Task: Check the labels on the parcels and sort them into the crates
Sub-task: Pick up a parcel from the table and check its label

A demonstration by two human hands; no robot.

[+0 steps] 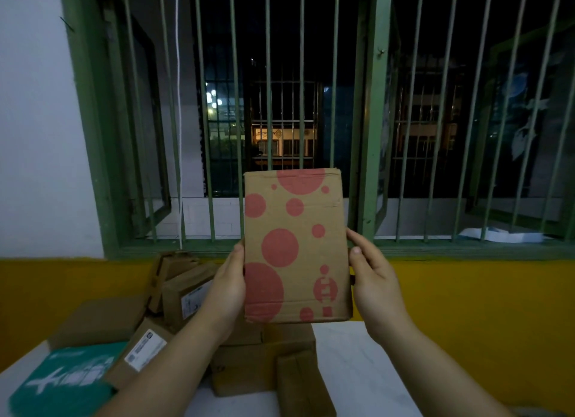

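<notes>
Before a barred window (pixel 280 105), both hands, left hand (pixel 227 287) and right hand (pixel 373 279), grip a red-dotted parcel (pixel 295 245) upright above the desk (pixel 357 370), label unseen; the parcel pile (pixel 186 307) below awaits sorting, crates unseen.

parcels (pixel 174 329) crowding table's left, bare white table (pixel 357 367) right, barred window (pixel 311 105) behind
</notes>
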